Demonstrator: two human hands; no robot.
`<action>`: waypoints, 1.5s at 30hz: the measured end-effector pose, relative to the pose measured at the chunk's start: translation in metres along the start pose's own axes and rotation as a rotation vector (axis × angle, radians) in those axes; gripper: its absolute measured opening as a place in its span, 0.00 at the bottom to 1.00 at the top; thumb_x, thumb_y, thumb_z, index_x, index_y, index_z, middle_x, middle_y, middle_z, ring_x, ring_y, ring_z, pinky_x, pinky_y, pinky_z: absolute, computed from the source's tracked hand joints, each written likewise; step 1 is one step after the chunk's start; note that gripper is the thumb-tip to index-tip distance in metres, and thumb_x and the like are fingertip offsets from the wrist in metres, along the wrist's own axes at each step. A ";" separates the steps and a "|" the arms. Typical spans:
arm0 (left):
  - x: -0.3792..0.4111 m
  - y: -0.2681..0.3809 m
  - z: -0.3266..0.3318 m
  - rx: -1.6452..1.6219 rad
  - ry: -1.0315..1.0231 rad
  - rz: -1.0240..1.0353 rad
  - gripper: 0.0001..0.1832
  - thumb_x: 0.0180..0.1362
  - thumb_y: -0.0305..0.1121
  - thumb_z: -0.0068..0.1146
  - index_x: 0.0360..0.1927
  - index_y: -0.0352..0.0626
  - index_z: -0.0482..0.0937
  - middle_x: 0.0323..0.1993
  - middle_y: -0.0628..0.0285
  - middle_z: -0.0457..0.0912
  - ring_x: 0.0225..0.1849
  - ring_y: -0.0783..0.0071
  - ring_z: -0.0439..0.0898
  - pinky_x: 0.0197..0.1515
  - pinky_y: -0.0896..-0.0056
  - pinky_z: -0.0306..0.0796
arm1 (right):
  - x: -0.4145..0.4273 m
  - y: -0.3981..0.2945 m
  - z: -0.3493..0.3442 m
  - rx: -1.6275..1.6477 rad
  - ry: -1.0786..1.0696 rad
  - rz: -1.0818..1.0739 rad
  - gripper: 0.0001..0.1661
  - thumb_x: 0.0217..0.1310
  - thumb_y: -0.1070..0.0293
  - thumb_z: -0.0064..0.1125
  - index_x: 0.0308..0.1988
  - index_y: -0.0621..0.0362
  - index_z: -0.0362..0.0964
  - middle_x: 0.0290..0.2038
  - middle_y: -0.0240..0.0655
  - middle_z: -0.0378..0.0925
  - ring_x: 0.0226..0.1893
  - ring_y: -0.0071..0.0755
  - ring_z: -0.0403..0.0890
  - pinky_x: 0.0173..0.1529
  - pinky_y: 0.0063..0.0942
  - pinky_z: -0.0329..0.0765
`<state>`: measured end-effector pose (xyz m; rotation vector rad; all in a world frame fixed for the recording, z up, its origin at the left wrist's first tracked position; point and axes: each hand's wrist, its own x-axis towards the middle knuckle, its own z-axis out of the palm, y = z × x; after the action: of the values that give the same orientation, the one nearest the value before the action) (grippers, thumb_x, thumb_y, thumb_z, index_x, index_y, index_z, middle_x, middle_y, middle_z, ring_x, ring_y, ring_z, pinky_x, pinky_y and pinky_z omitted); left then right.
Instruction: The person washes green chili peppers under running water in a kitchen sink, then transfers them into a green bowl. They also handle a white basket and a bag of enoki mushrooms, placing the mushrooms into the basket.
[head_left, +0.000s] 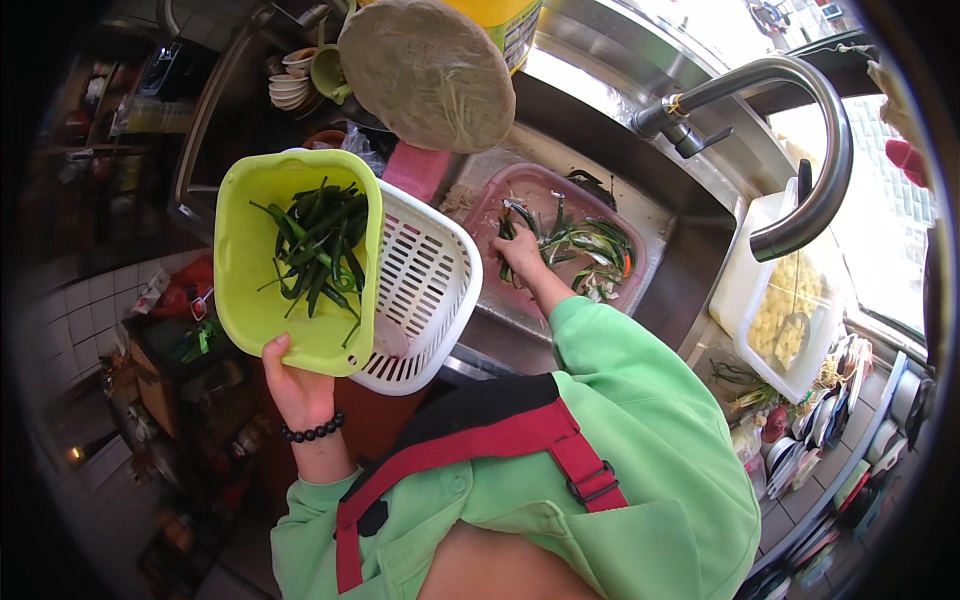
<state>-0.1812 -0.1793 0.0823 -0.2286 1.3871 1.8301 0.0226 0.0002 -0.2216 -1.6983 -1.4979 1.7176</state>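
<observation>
My left hand grips the near rim of a lime-green plastic basin, thumb on top. Long green chili peppers lie piled inside it, and the basin tilts over a white slotted plastic basket. Inside a pink plastic tub in the sink, my right hand is closed around some green pepper pieces. Water, more cut green scraps, pale seedy bits and an orange-red piece lie in that tub. The right fingertips are partly hidden by the peppers.
A curved steel faucet arches over the sink's right side. Beside it stands a white container of pale cubed food in water. A round board leans at the back, near stacked small bowls. Scallions and racked dishes are at the right.
</observation>
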 end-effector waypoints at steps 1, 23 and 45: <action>0.001 0.000 -0.002 -0.006 -0.009 0.000 0.27 0.48 0.34 0.48 0.53 0.39 0.61 0.49 0.59 0.68 0.50 0.65 0.68 0.52 0.63 0.62 | 0.001 -0.006 -0.010 0.040 0.067 -0.063 0.11 0.45 0.69 0.59 0.29 0.63 0.70 0.20 0.35 0.74 0.15 0.24 0.72 0.23 0.27 0.71; -0.002 -0.004 0.005 -0.046 -0.027 0.046 0.24 0.49 0.34 0.47 0.52 0.40 0.63 0.47 0.60 0.70 0.48 0.65 0.69 0.51 0.62 0.63 | -0.050 -0.076 -0.115 0.029 -0.103 -0.483 0.11 0.49 0.74 0.52 0.38 0.60 0.67 0.36 0.42 0.76 0.38 0.35 0.77 0.44 0.27 0.72; -0.035 -0.031 0.042 0.203 -0.284 0.000 0.27 0.50 0.30 0.48 0.55 0.38 0.59 0.49 0.58 0.69 0.50 0.66 0.69 0.49 0.64 0.67 | -0.185 -0.322 -0.047 -0.180 -0.372 -0.938 0.27 0.44 0.63 0.62 0.43 0.63 0.62 0.32 0.41 0.74 0.31 0.42 0.76 0.36 0.30 0.72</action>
<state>-0.1237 -0.1574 0.0966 0.1316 1.3559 1.6339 -0.0299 0.0075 0.1491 -0.5094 -2.1655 1.3968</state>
